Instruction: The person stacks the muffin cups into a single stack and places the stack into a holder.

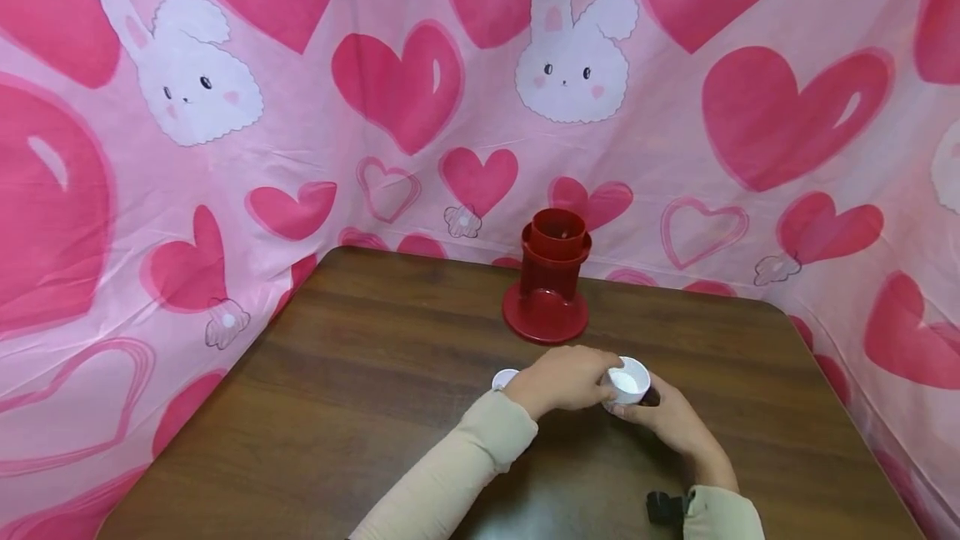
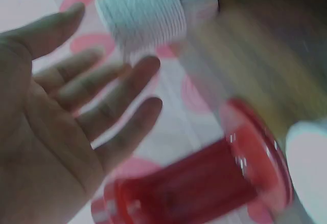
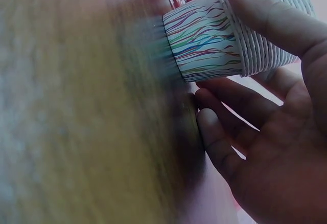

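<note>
A stack of paper cups (image 1: 628, 382) with colored wavy lines stands at the right of the tabletop, its nested rims showing as ridges in the right wrist view. My right hand (image 1: 671, 419) holds the stack from the right, thumb over the rims (image 3: 268, 29) and fingers on the other side. Close to the stack's left side is my left hand (image 1: 566, 377); in the left wrist view its fingers are spread and loosely extended, with the cups just beyond them. Whether those fingertips touch the rim I cannot tell. A white round object (image 1: 503, 377) is partly hidden behind the left wrist.
A red cylindrical stand (image 1: 550, 282) with a round base and open top sits at the back of the brown wooden table (image 1: 360, 373). Pink heart-and-rabbit cloth (image 1: 300, 107) hangs behind and along the sides. A small black item (image 1: 665, 508) shows by the right sleeve.
</note>
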